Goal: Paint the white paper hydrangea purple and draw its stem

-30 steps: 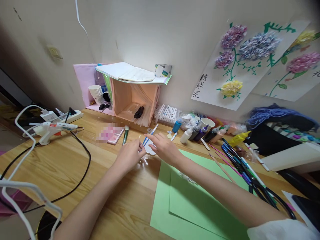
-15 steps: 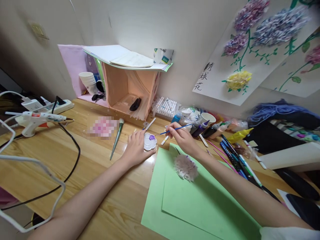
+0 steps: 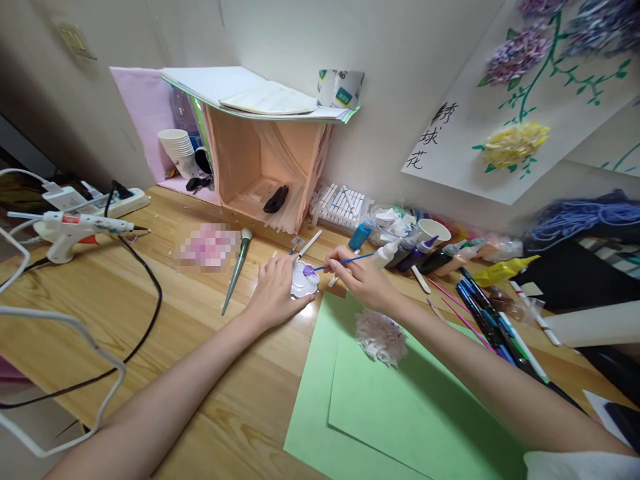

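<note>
My left hand (image 3: 275, 288) grips the edge of a small white flower-shaped paint palette (image 3: 304, 288) on the wooden table. Purple paint (image 3: 309, 271) lies in one of its wells. Between the fingers of my right hand (image 3: 361, 279) is a thin paintbrush (image 3: 363, 258) with a blue handle, its tip at the purple paint. Under my right forearm, a whitish ruffled paper flower (image 3: 381, 339) with a few purple marks sits on green paper sheets (image 3: 390, 413).
A glue gun (image 3: 75, 230) with cables lies at the left, near a large green-handled brush (image 3: 236, 272). Paint bottles (image 3: 361, 235), a paper cup (image 3: 434, 231) and several pens (image 3: 487, 313) line the right. A peach-coloured box (image 3: 235, 157) stands at the back.
The brush tip has moved slightly into the purple paint, which looks more spread. My left hand stays on the palette. The whole view has shifted a little to the left.
</note>
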Demonstrator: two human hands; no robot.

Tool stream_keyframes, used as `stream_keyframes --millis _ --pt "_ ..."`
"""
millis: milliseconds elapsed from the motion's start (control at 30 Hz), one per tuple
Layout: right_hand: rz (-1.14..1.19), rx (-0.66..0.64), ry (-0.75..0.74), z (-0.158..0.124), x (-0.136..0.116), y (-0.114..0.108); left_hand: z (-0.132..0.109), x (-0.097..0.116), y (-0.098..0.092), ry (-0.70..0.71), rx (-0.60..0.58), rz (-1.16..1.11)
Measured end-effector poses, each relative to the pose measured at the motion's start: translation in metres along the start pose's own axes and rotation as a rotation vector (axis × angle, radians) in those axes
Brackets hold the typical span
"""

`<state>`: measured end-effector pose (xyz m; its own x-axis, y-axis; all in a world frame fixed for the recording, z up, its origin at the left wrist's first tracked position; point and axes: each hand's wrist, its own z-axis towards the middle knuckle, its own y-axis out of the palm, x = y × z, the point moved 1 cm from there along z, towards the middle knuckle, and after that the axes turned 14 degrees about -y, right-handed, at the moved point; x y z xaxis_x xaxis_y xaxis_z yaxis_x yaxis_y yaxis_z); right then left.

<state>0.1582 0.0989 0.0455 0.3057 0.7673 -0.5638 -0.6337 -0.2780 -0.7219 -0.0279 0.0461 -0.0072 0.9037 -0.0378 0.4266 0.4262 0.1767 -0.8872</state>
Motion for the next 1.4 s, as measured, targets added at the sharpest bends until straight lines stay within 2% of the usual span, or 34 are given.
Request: stream_keyframes --millis 367,633,733,1400 --pt "-0.065 -0.058 -0.066 0.0046 -0.0021 0.0030 -0.0005 -0.0017 0.0024 0.012 0.015 -0.033" --pt "-0.053 -0.085 -0.035 0.0014 -0.0037 -0.0020 -0.0007 -0.0012 0.0010 0.012 0.011 -0.027" --pt "-0.064 -0.055 -0.017 0.0004 -0.0032 -0.0038 -0.0006 -0.0013 0.0013 0.010 0.011 -0.026" --pt "-0.057 -0.080 -0.022 -0.0024 -0.0026 -0.0045 -0.0006 -0.0015 0.0015 0.016 0.004 -0.027"
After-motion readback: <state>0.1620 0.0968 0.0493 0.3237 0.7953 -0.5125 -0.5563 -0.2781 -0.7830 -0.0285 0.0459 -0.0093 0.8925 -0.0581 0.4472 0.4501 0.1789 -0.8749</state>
